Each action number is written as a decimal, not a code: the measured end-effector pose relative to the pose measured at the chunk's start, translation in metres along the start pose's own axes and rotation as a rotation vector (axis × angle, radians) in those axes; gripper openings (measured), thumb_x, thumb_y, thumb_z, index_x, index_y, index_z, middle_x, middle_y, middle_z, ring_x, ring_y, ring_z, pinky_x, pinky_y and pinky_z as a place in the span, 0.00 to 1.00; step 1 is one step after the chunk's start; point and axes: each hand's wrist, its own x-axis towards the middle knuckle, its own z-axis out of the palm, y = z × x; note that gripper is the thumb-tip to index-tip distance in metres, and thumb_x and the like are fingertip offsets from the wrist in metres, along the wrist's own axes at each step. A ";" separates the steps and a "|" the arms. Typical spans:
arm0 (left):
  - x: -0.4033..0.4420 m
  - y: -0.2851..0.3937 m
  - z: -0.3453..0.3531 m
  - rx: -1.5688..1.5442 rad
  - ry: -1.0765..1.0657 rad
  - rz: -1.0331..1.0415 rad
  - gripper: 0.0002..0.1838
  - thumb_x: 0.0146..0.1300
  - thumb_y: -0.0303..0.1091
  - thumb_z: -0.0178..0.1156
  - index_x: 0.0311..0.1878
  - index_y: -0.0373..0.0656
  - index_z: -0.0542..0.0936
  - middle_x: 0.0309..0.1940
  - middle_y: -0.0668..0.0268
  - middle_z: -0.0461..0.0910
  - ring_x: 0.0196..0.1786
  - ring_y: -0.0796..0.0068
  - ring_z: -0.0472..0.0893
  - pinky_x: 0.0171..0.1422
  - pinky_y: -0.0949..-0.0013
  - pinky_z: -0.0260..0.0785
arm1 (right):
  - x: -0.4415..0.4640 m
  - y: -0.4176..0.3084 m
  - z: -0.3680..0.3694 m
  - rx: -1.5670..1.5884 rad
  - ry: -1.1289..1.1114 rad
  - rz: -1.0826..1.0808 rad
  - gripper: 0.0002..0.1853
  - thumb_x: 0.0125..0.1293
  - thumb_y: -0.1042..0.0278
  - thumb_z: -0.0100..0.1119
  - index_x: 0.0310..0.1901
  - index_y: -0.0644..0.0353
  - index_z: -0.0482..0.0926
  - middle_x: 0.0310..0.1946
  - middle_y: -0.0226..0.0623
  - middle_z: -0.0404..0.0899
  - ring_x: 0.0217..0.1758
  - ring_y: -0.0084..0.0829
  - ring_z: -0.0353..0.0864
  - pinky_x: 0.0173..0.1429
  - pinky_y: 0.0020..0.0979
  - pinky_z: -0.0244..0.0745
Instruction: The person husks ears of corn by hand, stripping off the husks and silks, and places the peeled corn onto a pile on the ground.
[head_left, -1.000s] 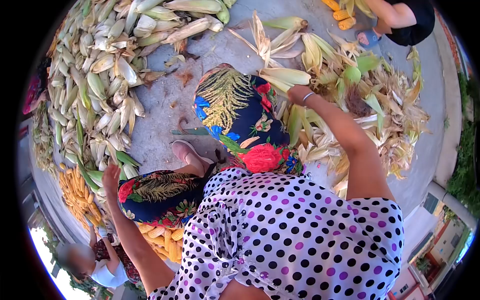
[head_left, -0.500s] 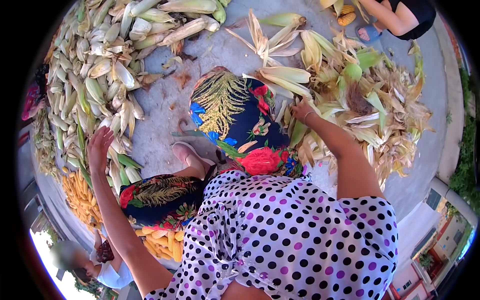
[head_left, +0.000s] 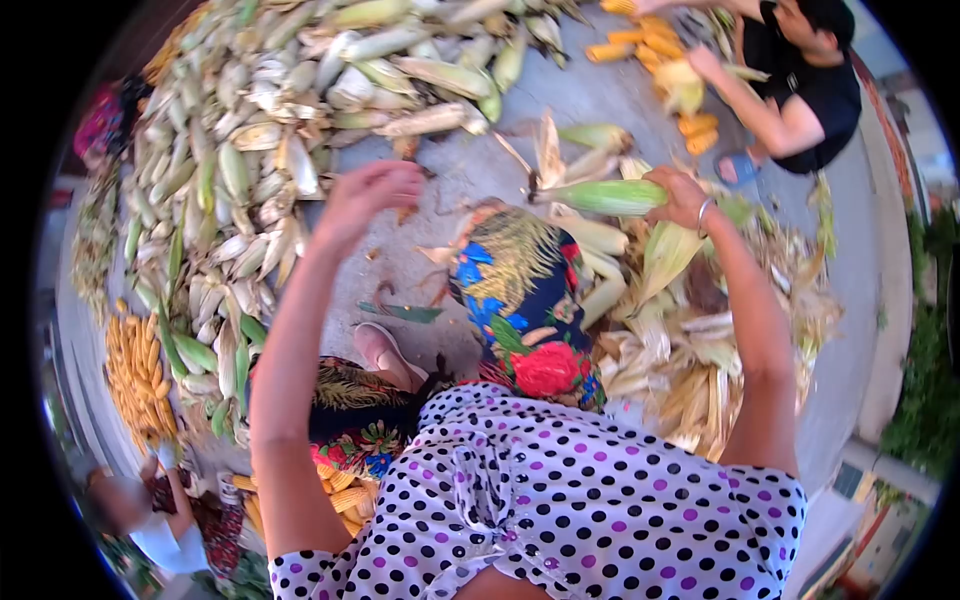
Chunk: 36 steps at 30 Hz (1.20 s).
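Observation:
My right hand [head_left: 682,200] is wrapped round the base of a corn ear [head_left: 600,197] in a green husk. The ear points left, above my raised knee, and a pale husk leaf [head_left: 668,262] hangs below that hand. Raised over the concrete at the left is my left hand [head_left: 372,198], somewhat smeared by motion. Its fingers stretch to the right with nothing seen in them. Beyond it lies a large heap of unhusked corn ears [head_left: 235,165].
Loose husks [head_left: 700,350] are piled on my right. Peeled yellow cobs [head_left: 138,370] lie at the left, with more cobs [head_left: 345,495] beside my leg. A person in black [head_left: 815,110] handles corn at the upper right. Another person [head_left: 170,530] sits at the lower left.
My right hand has risen from the husk pile and now grips a green corn ear. My left hand has swung up and to the right. The view has shifted, showing more of the person in black.

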 end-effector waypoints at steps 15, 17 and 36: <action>-0.011 0.046 -0.076 -0.580 0.449 0.475 0.11 0.58 0.25 0.61 0.45 0.34 0.78 0.38 0.61 0.81 0.40 0.73 0.80 0.48 0.70 0.75 | 0.191 -0.232 -0.054 0.311 0.299 -0.560 0.34 0.44 0.60 0.74 0.52 0.67 0.73 0.48 0.41 0.73 0.53 0.35 0.73 0.61 0.30 0.65; -0.021 0.051 -0.088 -0.442 0.587 0.542 0.11 0.58 0.25 0.62 0.44 0.34 0.78 0.37 0.62 0.81 0.39 0.74 0.80 0.47 0.71 0.75 | 0.200 -0.256 -0.055 0.285 0.260 -0.591 0.33 0.45 0.59 0.73 0.53 0.66 0.73 0.49 0.40 0.73 0.54 0.34 0.72 0.61 0.30 0.64; -0.068 0.019 -0.104 0.315 0.740 0.578 0.08 0.52 0.25 0.59 0.34 0.31 0.79 0.26 0.60 0.78 0.28 0.74 0.76 0.36 0.71 0.68 | 0.216 -0.395 -0.003 0.754 0.229 -0.637 0.09 0.51 0.71 0.67 0.32 0.66 0.80 0.25 0.32 0.80 0.28 0.19 0.77 0.36 0.23 0.73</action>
